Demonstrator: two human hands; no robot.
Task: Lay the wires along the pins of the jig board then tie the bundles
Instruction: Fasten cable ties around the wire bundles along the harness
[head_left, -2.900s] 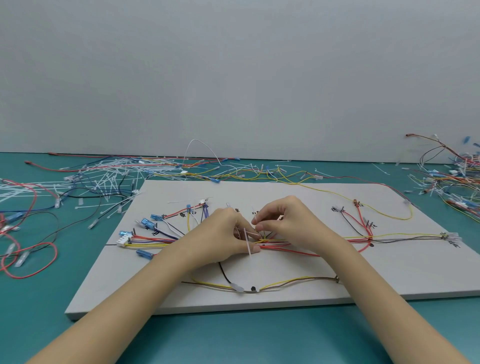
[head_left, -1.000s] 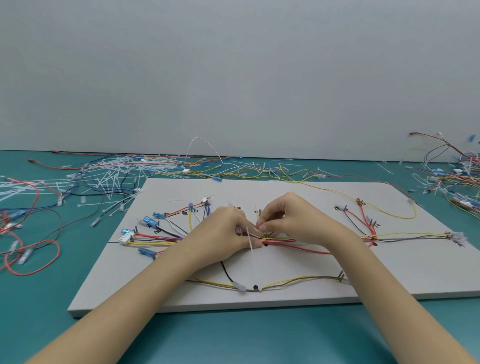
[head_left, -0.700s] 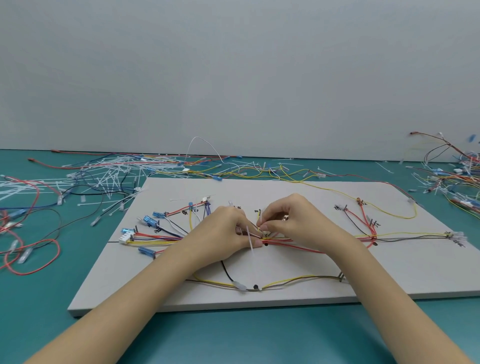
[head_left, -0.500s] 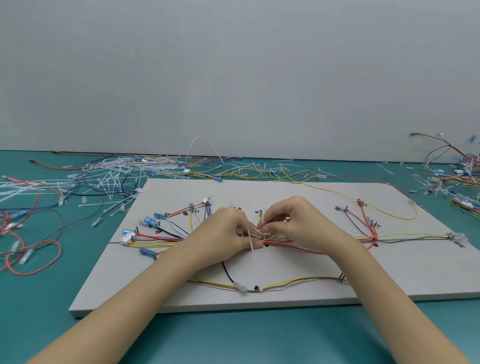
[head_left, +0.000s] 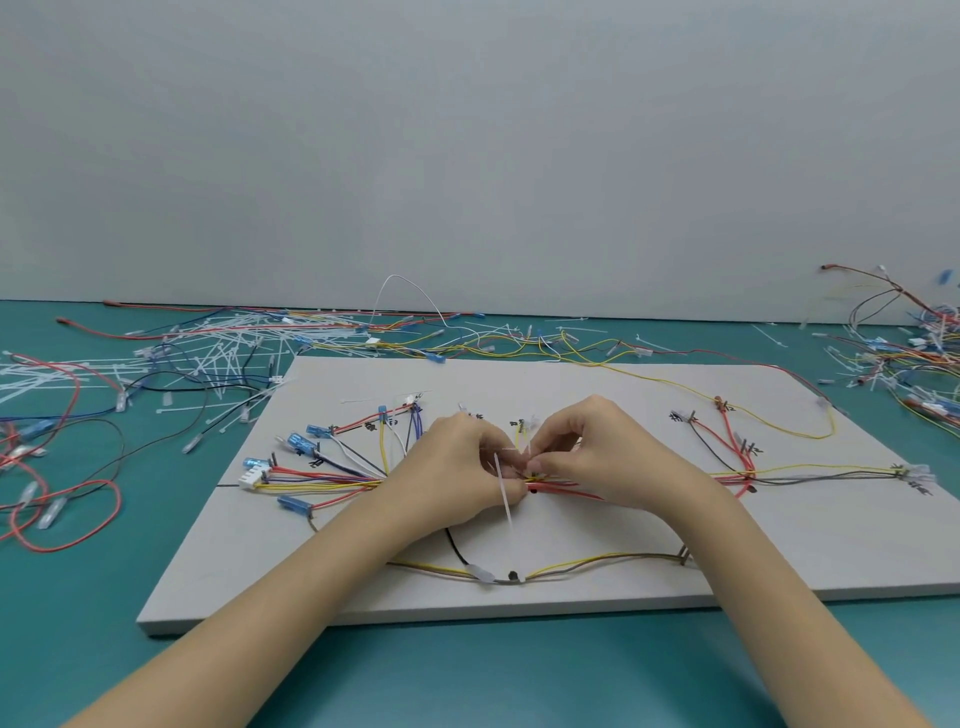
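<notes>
Grey board (head_left: 597, 545) lies flat on a teal table (head_left: 467, 670), its near edge toward the person. In the head view, wires (head_left: 322, 475) of red, yellow, blue, white and black fan out from the board's left side, where blue terminals (head_left: 301, 442) and a white connector (head_left: 254, 475) sit by the pins, and gather into one bundle (head_left: 563, 487) running across the middle to the right end. A further branch of red and black wires (head_left: 722, 441) rises on the right, and a yellow and brown pair (head_left: 597, 562) loops along the near edge.

Both hands meet at the bundle's centre. The left hand (head_left: 457, 478) has its fingers curled, pinching a white cable tie (head_left: 503, 493) whose free tail slants down toward the near edge. The right hand (head_left: 597, 457) is also curled, thumb and fingertips pinched close on the tie and the wires right beside the left hand; exactly which of the two it grips cannot be told. Both hands rest over the bundle, just touching each other.

Off the board, loose ties (head_left: 208, 358) lie scattered at the far left among stray wires, a red loop (head_left: 67, 514) lies at the left edge, and a tangled heap (head_left: 904, 353) sits far right.
</notes>
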